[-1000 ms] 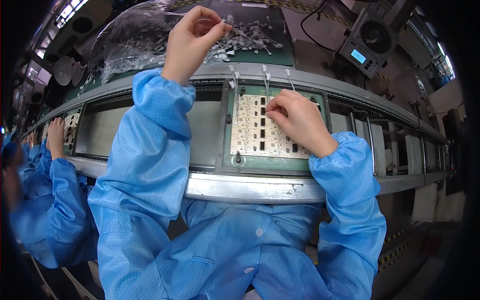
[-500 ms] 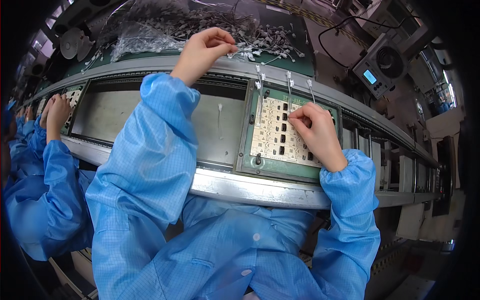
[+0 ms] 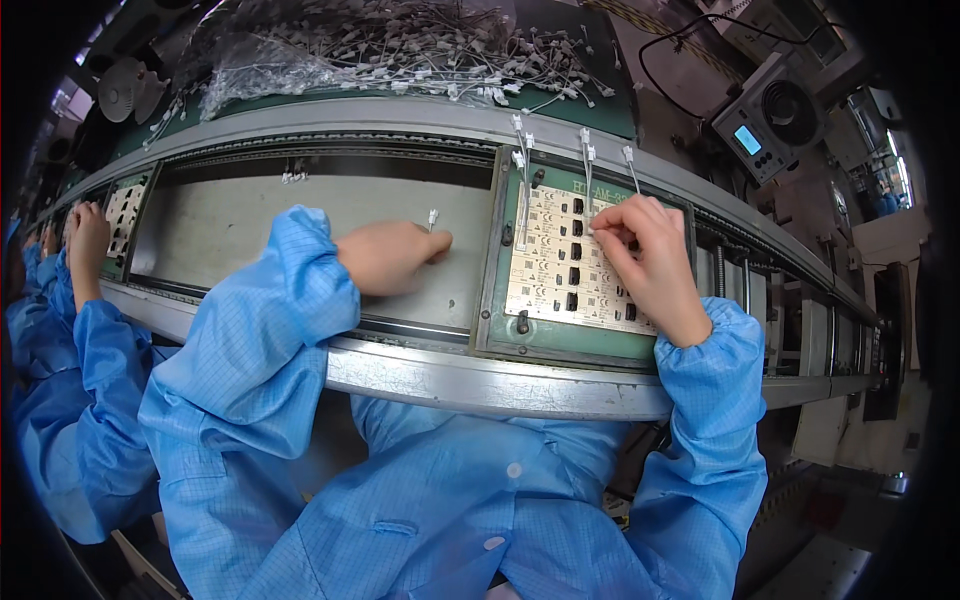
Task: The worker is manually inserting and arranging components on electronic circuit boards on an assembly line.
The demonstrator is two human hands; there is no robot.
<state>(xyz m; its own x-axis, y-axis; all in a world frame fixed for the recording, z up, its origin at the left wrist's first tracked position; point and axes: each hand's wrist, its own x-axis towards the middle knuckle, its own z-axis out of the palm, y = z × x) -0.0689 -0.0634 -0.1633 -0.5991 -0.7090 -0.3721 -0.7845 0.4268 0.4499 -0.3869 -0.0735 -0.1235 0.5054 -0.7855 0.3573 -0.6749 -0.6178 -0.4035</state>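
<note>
My right hand (image 3: pixel 650 255) is over a framed panel of pale circuit boards (image 3: pixel 540 275) with black connectors. Its thumb and forefinger are pinched at the lower end of a thin white connector cable (image 3: pixel 588 165), beside a black socket (image 3: pixel 577 228). Other white cables (image 3: pixel 520 160) stand up over the panel's far edge. My left hand (image 3: pixel 395 257), slightly blurred, is low over the grey metal plate to the left, with fingers curled together. A white plug (image 3: pixel 433 216) shows just past its fingertips; the hand hides any wire below, and what the fingers hold is unclear.
A heap of white-plugged cables (image 3: pixel 440 50) and clear plastic bags (image 3: pixel 270 75) lies beyond the metal rail (image 3: pixel 400 112). Small plugs (image 3: pixel 294 178) are at the plate's far side. A fan-fronted device (image 3: pixel 765 120) stands far right. Another person's hand (image 3: pixel 88 240) is at far left.
My left hand has come down from the cable heap to the metal plate, near the loose cable lying there. The right hand stays pinched at nearly the same socket.
</note>
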